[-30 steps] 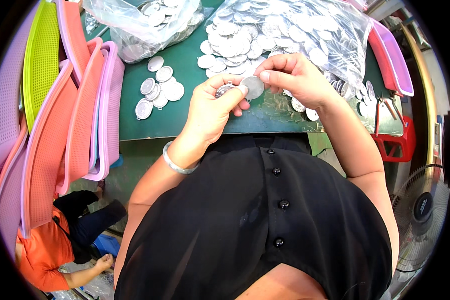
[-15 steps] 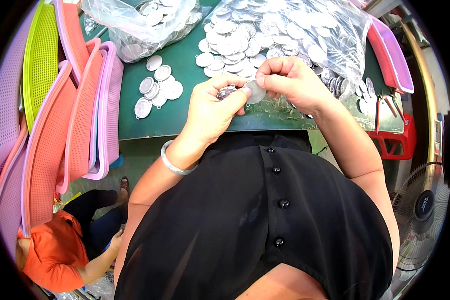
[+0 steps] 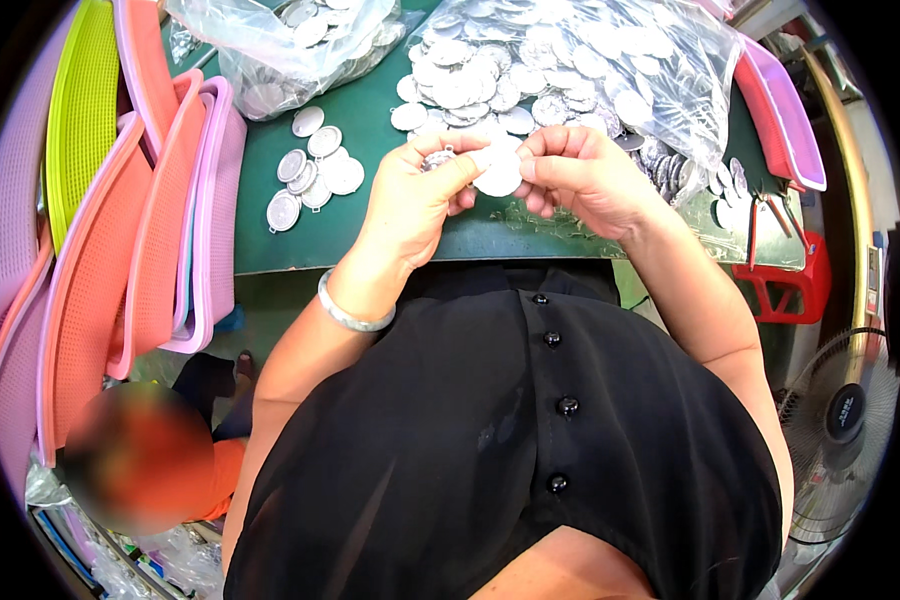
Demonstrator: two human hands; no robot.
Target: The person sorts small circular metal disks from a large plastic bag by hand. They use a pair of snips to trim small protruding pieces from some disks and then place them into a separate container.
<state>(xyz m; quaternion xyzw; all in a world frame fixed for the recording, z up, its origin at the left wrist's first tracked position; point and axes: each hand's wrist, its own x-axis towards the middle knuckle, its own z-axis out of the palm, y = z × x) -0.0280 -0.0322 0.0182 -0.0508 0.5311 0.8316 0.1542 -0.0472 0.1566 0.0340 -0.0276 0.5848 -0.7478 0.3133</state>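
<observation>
Between my two hands is a round silver metal disc [image 3: 498, 170], its flat face bright with glare. My left hand [image 3: 415, 190] pinches its left edge with the thumb, and another silver medallion [image 3: 438, 159] with a small loop sits inside the curled fingers. On the disc's right edge, the thumb and fingers of my right hand [image 3: 582, 178] are closed. A big pile of similar discs [image 3: 460, 85] lies just beyond my hands, partly under a clear plastic bag [image 3: 695, 100]. Several more medallions [image 3: 315, 170] with small loops lie on the green table to the left.
Another plastic bag [image 3: 320, 75] of discs sits at the back left. Stacked pink, purple and green baskets [image 3: 160, 230] crowd the left side. At right are pliers [image 3: 755, 225], a pink tray [image 3: 785, 120], a red stool [image 3: 805, 285] and a fan [image 3: 840, 430]. A person in orange [image 3: 225, 475] is behind at lower left.
Both hands have shifted slightly, and the disc between them has turned so its face catches the light. The person in orange has leaned over toward the right.
</observation>
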